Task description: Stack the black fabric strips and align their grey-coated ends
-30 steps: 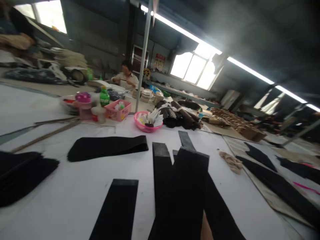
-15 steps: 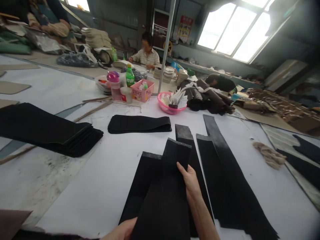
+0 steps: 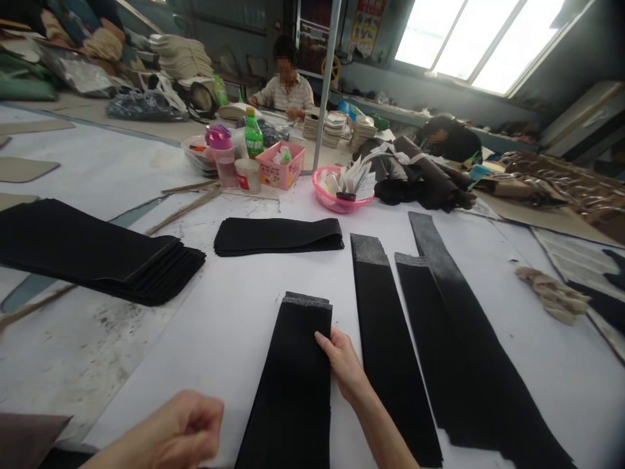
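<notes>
Pressing its thumb onto the right edge of a long black strip (image 3: pixel 293 378), the person's right hand (image 3: pixel 344 365) keeps its fingers close together against that edge; whether they reach beneath the material cannot be told. The strip lies flat on the white table (image 3: pixel 234 312), near the front and running away from the person, with a second layer's edge showing at its far end. The left hand (image 3: pixel 180 426), blurred, hangs low at the front of the table with fingers curled loosely inward, apart from the strip and with nothing seen in it. Three longer black strips (image 3: pixel 430 326) lie side by side just to the right. A folded black piece (image 3: pixel 278 234) rests crosswise farther back, and a fanned stack of black pieces (image 3: pixel 97 251) sits well apart to the left. Beyond these stand a pink basin (image 3: pixel 342 195) holding white slips, a pink basket (image 3: pixel 280 170), a green bottle (image 3: pixel 253 135) and a pink-lidded bottle (image 3: pixel 219 156). A beige braid (image 3: pixel 551 294) lies at the right. A co-worker (image 3: pixel 288 88) sits at the far end, behind a metal pole (image 3: pixel 325 85).
</notes>
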A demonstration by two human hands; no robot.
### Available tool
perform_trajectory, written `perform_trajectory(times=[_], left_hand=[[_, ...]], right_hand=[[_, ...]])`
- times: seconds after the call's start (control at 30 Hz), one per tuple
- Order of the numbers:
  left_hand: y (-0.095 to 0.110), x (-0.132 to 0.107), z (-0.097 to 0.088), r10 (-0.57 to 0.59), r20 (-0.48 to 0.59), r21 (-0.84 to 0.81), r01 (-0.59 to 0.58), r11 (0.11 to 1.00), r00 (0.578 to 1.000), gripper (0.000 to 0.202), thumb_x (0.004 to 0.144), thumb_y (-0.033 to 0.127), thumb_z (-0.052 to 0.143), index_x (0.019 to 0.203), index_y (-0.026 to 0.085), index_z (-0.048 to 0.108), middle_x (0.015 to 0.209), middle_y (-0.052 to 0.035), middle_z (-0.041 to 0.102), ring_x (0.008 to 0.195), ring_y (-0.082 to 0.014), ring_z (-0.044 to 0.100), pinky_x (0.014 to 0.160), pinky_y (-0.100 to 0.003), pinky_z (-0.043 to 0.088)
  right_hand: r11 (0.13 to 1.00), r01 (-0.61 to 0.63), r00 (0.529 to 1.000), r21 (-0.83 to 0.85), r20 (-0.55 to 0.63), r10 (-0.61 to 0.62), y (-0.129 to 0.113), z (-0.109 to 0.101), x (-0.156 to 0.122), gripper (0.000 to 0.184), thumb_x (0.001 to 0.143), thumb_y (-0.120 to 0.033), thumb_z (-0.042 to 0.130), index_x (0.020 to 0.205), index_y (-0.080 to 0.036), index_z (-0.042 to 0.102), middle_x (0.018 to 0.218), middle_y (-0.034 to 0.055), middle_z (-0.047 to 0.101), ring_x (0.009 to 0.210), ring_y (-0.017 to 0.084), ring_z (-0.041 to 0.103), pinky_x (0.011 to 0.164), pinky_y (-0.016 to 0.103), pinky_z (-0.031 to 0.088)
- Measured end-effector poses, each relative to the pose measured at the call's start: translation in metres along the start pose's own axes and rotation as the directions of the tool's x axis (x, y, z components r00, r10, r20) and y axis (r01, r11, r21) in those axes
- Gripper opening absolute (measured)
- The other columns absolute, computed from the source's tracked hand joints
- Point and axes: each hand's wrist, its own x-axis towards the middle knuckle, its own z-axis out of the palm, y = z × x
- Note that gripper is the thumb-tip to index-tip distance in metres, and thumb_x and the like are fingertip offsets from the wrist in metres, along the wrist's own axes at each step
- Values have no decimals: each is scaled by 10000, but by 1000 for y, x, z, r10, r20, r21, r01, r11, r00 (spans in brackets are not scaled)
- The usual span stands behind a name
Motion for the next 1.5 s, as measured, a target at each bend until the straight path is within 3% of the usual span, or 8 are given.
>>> perform_trajectory(times=[0.17, 0.27, 0.47, 0.67, 0.83, 0.97, 1.23, 1.5], left_hand=[[24, 71, -21, 288, -335, 327, -176, 928, 897, 393, 794, 537, 596, 1006, 205, 600, 675, 39, 573, 490, -85, 503, 402, -162, 329], [36, 108, -15, 325, -322, 265, -245, 933, 889, 457, 818, 561, 548, 1096, 198, 557, 753, 13, 614, 464, -84, 498, 394, -180, 336], [38, 152, -10, 329, -304, 179, -285, 941, 894, 362, 812, 526, 573, 808, 165, 571, 442, 78, 453, 352, -70, 403, 384, -170, 260], [46, 157, -12, 319, -273, 261, -249, 933, 908, 355, 804, 528, 575, 763, 175, 571, 555, 52, 537, 364, -62, 422, 390, -177, 292], [58, 156, -9, 297, -301, 325, -195, 925, 906, 363, 808, 535, 549, 732, 181, 566, 559, 46, 541, 381, -76, 439, 403, -186, 326], [59, 159, -9, 309, -333, 399, -164, 902, 891, 360, 835, 524, 500, 723, 188, 565, 568, 44, 559, 382, -83, 444, 412, -193, 339], [55, 166, -9, 305, -405, 461, -95, 882, 862, 385, 862, 541, 458, 715, 197, 548, 540, 49, 563, 348, -87, 450, 401, -204, 319], [58, 170, -7, 278, -441, 454, -55, 889, 854, 353, 857, 510, 466, 699, 201, 527, 522, 58, 561, 331, -88, 468, 387, -205, 312]], right_hand=[[998, -54, 998, 42, 14, 54, -3, 2, 0, 353, 845, -387, 665, 1111, -154, 668, 1016, 85, 709, 945, 270, 657, 859, 401, 506], [997, -71, 997, 34, 18, 70, -5, 3, -1, 348, 858, -390, 649, 1117, -158, 664, 1013, 84, 704, 925, 258, 655, 851, 388, 502], [991, -24, 1000, -130, 6, 26, -6, -3, 3, 305, 862, -419, 625, 1034, -170, 656, 933, 58, 684, 850, 219, 630, 765, 320, 499], [777, -63, 965, -626, -237, -112, -10, -23, 18, 291, 901, -444, 526, 735, -206, 539, 565, -43, 502, 500, 122, 492, 457, 218, 332], [524, -157, 949, -837, -275, -155, -18, -29, 28, 281, 917, -397, 487, 700, -224, 531, 531, -47, 526, 503, 121, 517, 506, 221, 327], [414, -207, 940, -886, -297, -167, -22, -29, 34, 251, 897, -380, 509, 697, -229, 534, 579, -44, 581, 526, 119, 540, 518, 221, 314], [364, -291, 935, -885, -344, -89, -26, -30, 44, 237, 869, -378, 550, 681, -233, 542, 520, -58, 603, 513, 127, 578, 515, 228, 303], [470, -287, 940, -835, -340, -29, -30, -30, 47, 274, 896, -380, 515, 669, -228, 533, 507, -90, 611, 400, 93, 556, 524, 225, 343]])
